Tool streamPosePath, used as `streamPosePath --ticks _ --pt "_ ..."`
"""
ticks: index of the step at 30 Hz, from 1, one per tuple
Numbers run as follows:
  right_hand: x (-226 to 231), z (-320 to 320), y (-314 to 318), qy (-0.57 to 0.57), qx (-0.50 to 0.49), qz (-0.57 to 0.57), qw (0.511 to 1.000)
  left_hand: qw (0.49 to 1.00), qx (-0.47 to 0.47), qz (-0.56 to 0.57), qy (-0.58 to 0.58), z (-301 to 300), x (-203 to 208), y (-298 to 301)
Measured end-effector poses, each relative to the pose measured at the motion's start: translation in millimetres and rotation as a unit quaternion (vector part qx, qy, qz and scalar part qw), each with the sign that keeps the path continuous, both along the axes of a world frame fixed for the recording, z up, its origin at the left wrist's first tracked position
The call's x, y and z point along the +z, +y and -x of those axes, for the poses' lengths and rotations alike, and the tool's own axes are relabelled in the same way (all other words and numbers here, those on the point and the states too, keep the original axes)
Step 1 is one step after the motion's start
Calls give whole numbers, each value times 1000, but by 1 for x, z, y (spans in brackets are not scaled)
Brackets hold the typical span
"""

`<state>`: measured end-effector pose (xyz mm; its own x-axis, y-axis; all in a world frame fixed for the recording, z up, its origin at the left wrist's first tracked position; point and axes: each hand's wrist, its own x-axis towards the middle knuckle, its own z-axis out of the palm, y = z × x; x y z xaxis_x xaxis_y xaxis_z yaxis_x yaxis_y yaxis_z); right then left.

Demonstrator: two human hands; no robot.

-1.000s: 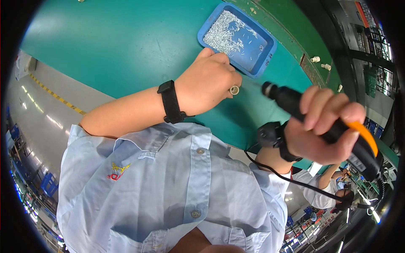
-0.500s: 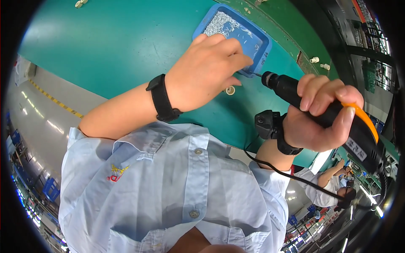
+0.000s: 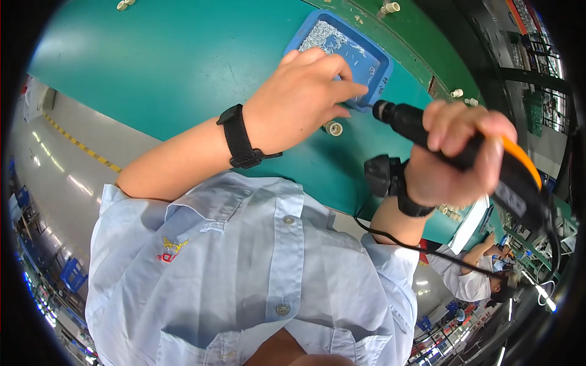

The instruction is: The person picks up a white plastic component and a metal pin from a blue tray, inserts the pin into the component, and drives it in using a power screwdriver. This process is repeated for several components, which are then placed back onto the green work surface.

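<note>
My right hand (image 3: 455,152) is wrapped round a black electric screwdriver (image 3: 408,120) with an orange lever along its side. The nose of the tool points left, close to the fingertips of my left hand (image 3: 305,88). That hand is bent over the near edge of a blue tray (image 3: 384,73) of small silvery screws (image 3: 326,38). Its fingers are curled, with index finger and thumb toward the driver; what they hold is hidden. A cream ring-shaped plastic piece (image 3: 333,128) shows just below the left hand, and I cannot tell whether the hand touches it.
More cream plastic pieces lie at the far left (image 3: 122,5), on the green ledge at the back right (image 3: 456,93) and beyond my right wrist (image 3: 452,213). A black cable (image 3: 397,245) loops below my right forearm. A co-worker (image 3: 473,280) sits at the lower right.
My right hand and the screwdriver have shifted slightly left and are blurred by motion. My left hand keeps nearly the same pose. The whole view has shifted a little.
</note>
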<state>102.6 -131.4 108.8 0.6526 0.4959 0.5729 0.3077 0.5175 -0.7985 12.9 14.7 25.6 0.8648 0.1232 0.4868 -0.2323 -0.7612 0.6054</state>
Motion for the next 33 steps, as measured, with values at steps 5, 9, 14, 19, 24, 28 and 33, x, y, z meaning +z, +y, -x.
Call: streamPosePath --ticks 5,9,14,19,24,28,33 --pt "24 23 -14 -32 84 13 996 995 -80 54 6 6 3 -1" --pt "27 26 -19 -17 102 21 994 984 -93 149 29 10 0 0" --pt "27 27 -18 -6 111 19 994 975 -108 192 39 10 -3 -1" --pt "29 33 -14 11 98 40 994 973 -125 191 46 11 -4 -2" --pt "29 29 -25 8 107 13 994 961 -147 228 58 7 -5 -3" --pt "32 31 -26 0 101 18 995 963 -150 218 43 6 -4 -5" --pt "29 28 -25 2 112 21 994 967 -140 210 43 6 -2 -5"
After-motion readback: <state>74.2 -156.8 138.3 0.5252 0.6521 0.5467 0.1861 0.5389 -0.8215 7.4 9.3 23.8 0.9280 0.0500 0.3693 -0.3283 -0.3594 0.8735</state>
